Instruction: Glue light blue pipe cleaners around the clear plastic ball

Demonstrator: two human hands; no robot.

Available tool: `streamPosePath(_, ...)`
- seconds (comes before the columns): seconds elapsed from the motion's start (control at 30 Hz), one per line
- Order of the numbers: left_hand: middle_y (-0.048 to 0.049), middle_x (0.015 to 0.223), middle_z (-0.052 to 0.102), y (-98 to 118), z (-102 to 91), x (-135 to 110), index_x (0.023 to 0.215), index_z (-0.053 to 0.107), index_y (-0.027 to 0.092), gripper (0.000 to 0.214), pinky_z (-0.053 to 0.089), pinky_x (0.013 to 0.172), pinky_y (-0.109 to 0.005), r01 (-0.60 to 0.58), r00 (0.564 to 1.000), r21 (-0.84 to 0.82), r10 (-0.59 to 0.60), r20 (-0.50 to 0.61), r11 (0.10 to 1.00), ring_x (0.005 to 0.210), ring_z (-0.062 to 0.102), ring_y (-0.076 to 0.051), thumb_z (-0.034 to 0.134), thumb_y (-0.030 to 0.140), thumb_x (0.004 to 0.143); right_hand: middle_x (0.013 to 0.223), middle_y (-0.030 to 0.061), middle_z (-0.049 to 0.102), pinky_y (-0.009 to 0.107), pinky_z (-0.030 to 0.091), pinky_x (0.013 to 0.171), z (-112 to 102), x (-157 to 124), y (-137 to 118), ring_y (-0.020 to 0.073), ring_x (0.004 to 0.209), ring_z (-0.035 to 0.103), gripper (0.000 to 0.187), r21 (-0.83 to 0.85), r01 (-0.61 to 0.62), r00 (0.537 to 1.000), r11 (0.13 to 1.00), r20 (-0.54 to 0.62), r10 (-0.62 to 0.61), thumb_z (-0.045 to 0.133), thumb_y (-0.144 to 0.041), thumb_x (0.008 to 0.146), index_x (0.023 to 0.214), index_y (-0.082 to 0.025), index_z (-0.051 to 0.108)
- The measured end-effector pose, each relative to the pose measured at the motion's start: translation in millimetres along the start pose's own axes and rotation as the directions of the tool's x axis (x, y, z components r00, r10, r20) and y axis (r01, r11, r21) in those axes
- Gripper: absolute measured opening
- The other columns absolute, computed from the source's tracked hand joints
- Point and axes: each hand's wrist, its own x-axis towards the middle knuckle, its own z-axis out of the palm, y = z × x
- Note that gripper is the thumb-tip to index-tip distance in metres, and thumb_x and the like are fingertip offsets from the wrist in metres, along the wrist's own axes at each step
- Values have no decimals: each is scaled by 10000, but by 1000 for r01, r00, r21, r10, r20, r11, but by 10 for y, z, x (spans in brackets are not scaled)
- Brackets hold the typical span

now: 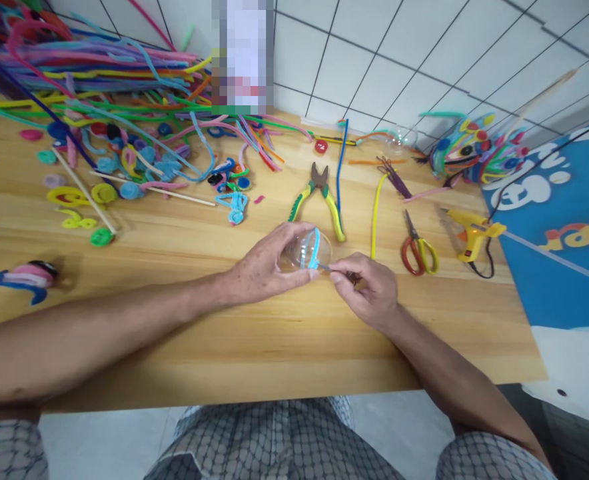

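Observation:
Between the thumb and fingers of my left hand point(274, 263) is a clear plastic ball point(327, 248), held just above the table. A light blue pipe cleaner point(316, 250) runs as a band across the ball. My right hand point(369, 288) is closed around a thin dark pointed tool point(324, 267), most of it hidden in the fist, so its kind cannot be told. The tool's tip meets the lower end of the blue band, by my left thumb. Right behind the ball lie pliers point(319, 176) with green and yellow handles, jaws apart.
Pipe cleaners point(124, 73) in many colours pile up at the back left, with small pieces before them. A pipe-cleaner figure point(27, 275) lies at left. Scissors point(418, 250), a yellow glue gun point(474, 233) and decorated balls point(467, 150) are at right. A tiled wall point(364, 53) stands behind.

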Motion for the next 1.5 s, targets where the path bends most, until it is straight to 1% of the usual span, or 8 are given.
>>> streamPosePath(0.1,-141,1438,696,1,-3,-1,1538,542,219,662,625,1072,-418,-1,1000,3,1,3,1000,1259,728,-269,824,448,984,837,-18,809,273,532,547,4,-4,9,121,587,658,172,-7,-40,999,999,11,40,685,-159,999,1068,-299,756)
streamPosePath(0.27,-129,1451,697,-2,-5,1,1535,551,234,668,625,1089,-415,28,1000,-1,-28,9,1000,1276,724,-265,828,475,977,853,-18,816,273,535,551,19,-8,28,122,597,659,190,5,-34,999,999,7,34,686,-149,994,1076,-303,761)
streamPosePath(0.43,-141,1440,698,-10,-8,6,1535,539,220,663,634,1070,-410,0,1000,15,0,9,1000,1262,732,-263,811,486,992,828,-17,802,274,531,559,21,-6,27,123,602,660,168,11,-55,998,998,7,55,690,-160,993,1056,-295,767)
streamPosePath(0.7,-140,1447,699,-14,-4,11,1540,538,224,678,633,1078,-418,17,1000,20,-17,12,1000,1271,728,-270,811,505,986,817,-27,780,259,506,559,39,-9,18,113,602,645,179,11,-48,999,999,-2,48,689,-137,994,1069,-285,756)
streamPosePath(1.0,-141,1427,701,-38,4,2,1543,536,217,671,633,1058,-399,-21,1000,22,21,-2,1000,1249,733,-259,824,464,991,770,-38,725,243,486,556,64,-13,34,108,601,614,165,19,-28,999,999,-24,29,688,-135,1002,1081,-268,746)
streamPosePath(1.2,-149,1442,696,-52,0,0,1550,544,234,691,618,1099,-445,-26,1000,-19,26,-3,999,1280,728,-285,835,488,977,758,-46,698,232,461,555,90,-19,58,96,595,593,169,69,-23,999,997,-41,26,715,-107,980,1065,-248,753)
streamPosePath(1.4,-107,1451,714,27,-81,-4,1527,599,286,492,550,1223,-528,77,996,-88,-74,43,993,1348,691,-306,664,501,1090,775,-45,702,226,473,558,94,-31,66,92,596,594,165,82,-24,999,996,-36,27,710,-108,984,1064,-248,744)
streamPosePath(1.5,-127,1460,700,24,-69,-2,1534,585,266,581,554,1222,-533,76,997,-103,-73,38,992,1357,689,-319,749,507,1032,761,-47,696,228,479,554,101,-26,66,95,592,594,155,69,-23,999,997,-42,26,711,-115,984,1059,-248,739)
